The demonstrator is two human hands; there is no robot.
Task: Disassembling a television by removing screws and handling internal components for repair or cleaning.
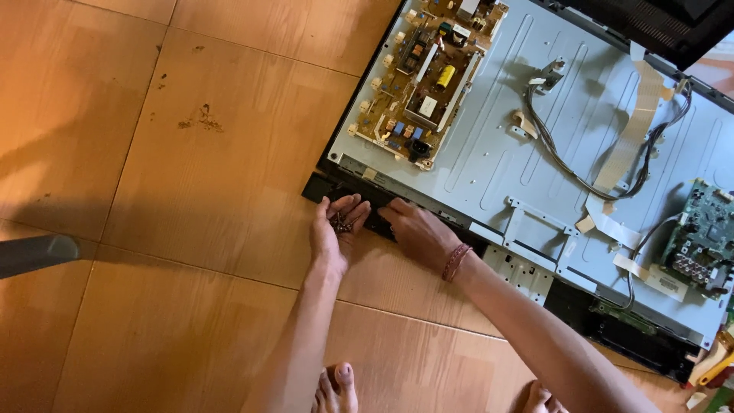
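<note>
Left hand: the left hand is lying palm up at the flat panel's near corner, fingers loosely cupped and apart, cradling a small heap of dark screws.
Right hand: the right hand is resting palm down just at 3 o'clock of the left, fingertips pressing on the black bezel; whether it is pinching anything I cannot tell, since the fingers are hiding it.
Screws: they are sitting in the left palm, at 7 o'clock of the tan power board.
Flat panel: the television is lying face down on the tiled floor, its grey metal back exposed and no rear cover over it.
Done so far, as I judge: the back is already standing open and a handful of screws is already gathered.
Left, as I judge: both boards are sitting in place, the power board at 12 o'clock of the hands and the green board at 3 o'clock, with black cables and white ribbon strips running between them.
Edge: the hands are working along the panel's lower frame.
</note>
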